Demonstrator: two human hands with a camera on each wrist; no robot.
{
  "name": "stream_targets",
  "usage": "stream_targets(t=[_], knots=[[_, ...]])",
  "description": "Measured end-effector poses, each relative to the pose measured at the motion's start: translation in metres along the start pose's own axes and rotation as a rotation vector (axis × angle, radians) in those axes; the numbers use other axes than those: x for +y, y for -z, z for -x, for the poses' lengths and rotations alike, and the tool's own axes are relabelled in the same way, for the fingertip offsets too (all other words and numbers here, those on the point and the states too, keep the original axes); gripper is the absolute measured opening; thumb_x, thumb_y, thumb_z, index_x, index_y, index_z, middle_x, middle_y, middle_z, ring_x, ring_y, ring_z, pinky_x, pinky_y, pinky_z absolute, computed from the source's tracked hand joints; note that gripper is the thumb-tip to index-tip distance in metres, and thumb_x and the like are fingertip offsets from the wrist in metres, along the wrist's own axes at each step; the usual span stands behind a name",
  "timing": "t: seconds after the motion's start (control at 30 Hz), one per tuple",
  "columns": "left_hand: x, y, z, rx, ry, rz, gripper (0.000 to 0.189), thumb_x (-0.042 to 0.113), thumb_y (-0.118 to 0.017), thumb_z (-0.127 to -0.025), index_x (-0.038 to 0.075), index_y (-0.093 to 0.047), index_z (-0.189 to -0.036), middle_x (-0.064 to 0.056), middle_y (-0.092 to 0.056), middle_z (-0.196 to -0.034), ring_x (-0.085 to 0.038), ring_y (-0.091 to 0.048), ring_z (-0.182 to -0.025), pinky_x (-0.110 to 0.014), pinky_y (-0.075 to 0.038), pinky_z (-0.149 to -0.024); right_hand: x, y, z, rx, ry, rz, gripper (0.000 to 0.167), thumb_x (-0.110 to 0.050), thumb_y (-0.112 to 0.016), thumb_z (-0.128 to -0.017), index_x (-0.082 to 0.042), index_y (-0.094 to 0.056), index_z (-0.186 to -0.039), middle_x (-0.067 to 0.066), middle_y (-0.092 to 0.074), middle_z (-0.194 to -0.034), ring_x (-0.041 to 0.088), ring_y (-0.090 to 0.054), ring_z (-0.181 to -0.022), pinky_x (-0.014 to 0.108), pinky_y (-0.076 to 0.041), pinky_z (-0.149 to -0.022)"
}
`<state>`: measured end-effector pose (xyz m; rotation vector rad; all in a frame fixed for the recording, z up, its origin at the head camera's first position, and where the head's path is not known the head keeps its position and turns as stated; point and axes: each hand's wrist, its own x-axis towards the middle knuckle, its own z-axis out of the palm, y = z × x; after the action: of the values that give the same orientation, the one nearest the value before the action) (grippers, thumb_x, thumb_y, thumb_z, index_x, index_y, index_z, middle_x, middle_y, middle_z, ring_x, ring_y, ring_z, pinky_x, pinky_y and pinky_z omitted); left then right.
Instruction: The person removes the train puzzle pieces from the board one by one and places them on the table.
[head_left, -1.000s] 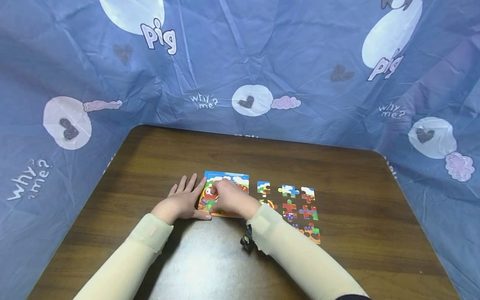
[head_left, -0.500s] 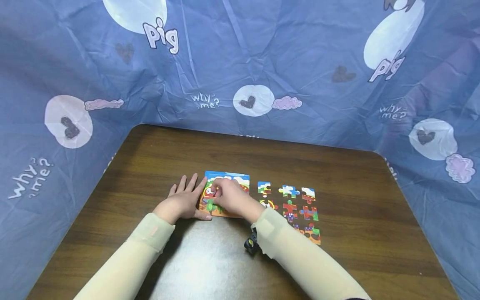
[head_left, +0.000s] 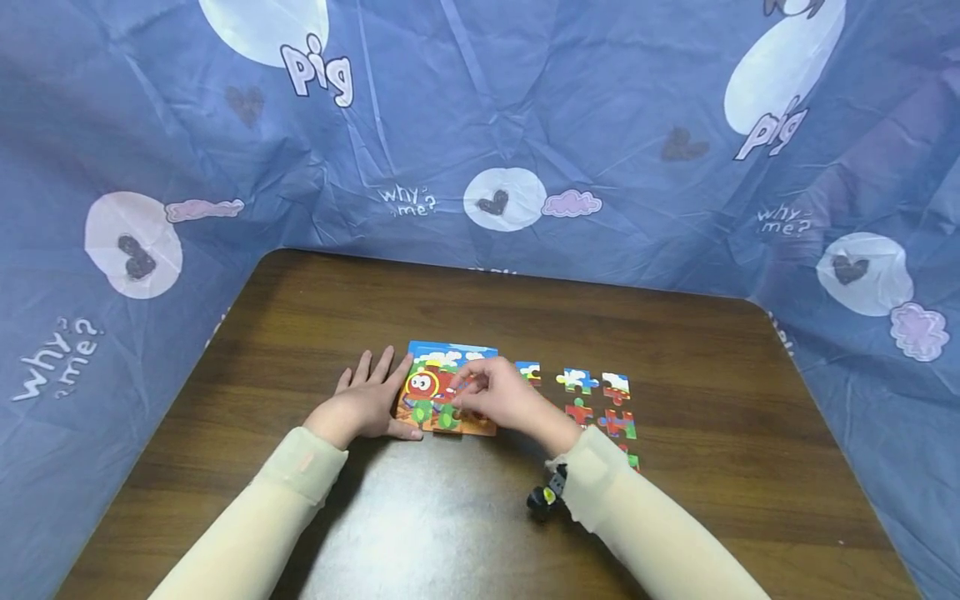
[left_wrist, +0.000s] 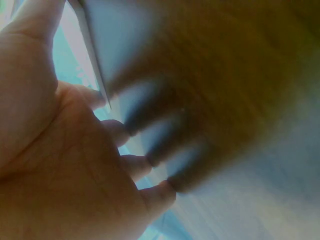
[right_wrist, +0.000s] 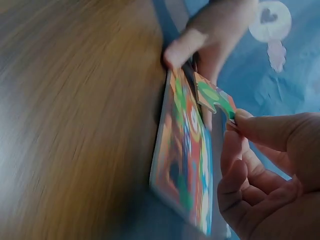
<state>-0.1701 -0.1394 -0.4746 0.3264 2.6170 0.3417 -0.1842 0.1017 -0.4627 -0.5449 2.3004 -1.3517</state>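
My left hand [head_left: 360, 408] lies with fingers spread along the left side of a bright picture puzzle board [head_left: 442, 345], its thumb at the near left corner. In the left wrist view those fingers [left_wrist: 132, 167] are straight on the table. Over the near part of the board, my right hand [head_left: 513, 402] pinches a green and orange jigsaw piece [head_left: 446, 417] between thumb and fingertips. The right wrist view has this piece [right_wrist: 212, 95] tilted and raised off the board [right_wrist: 180, 160], whose picture includes a red face with big eyes.
Loose jigsaw pieces [head_left: 578, 382] lie in rough rows right of the board, some hidden by the right hand and sleeve [head_left: 622, 492]. The brown wooden table [head_left: 360, 292] ends at a blue printed cloth [head_left: 450, 108] behind and at the sides.
My right hand has shifted right from the left part of the board, lifting the green and orange jigsaw piece. The face picture now shows. My left hand stays in place.
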Motion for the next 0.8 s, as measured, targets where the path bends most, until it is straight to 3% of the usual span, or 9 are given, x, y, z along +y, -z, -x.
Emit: stream_targets(t=[0.23, 0.43, 0.8], knots=[[0.002, 0.001, 0.002, -0.006, 0.006, -0.001, 0.123, 0.066, -0.076, -0.080, 0.012, -0.006, -0.165, -0.021, 0.003, -0.168, -0.049, 0.006, -0.149, -0.066, -0.006, -0.115, 0.020, 0.036, 0.039, 0.011, -0.063, 0.027, 0.006, -0.007, -0.073, -0.094, -0.007, -0.073, -0.101, 0.005, -0.073, -0.086, 0.031, -0.068, -0.078, 0.039, -0.053, -0.062], [0.001, 0.001, 0.001, -0.010, 0.007, 0.001, 0.124, 0.067, -0.076, -0.080, 0.012, -0.006, -0.165, -0.021, 0.005, -0.168, -0.049, 0.007, -0.149, -0.066, -0.006, -0.115, 0.036, 0.053, 0.068, 0.002, -0.103, 0.038, 0.006, -0.006, -0.073, -0.094, -0.007, -0.073, -0.100, 0.004, -0.073, -0.085, 0.028, -0.069, -0.080, 0.035, -0.051, -0.064], [0.002, 0.001, 0.002, -0.003, -0.001, 0.013, 0.123, 0.066, -0.077, -0.079, 0.012, -0.007, -0.165, -0.022, 0.004, -0.167, -0.049, 0.006, -0.149, -0.066, -0.007, -0.115, 0.052, 0.059, 0.084, -0.060, -0.112, 0.147, 0.009, -0.001, -0.075, -0.090, -0.008, -0.072, -0.094, 0.000, -0.069, -0.079, 0.016, -0.062, -0.068, 0.036, -0.052, -0.066]])
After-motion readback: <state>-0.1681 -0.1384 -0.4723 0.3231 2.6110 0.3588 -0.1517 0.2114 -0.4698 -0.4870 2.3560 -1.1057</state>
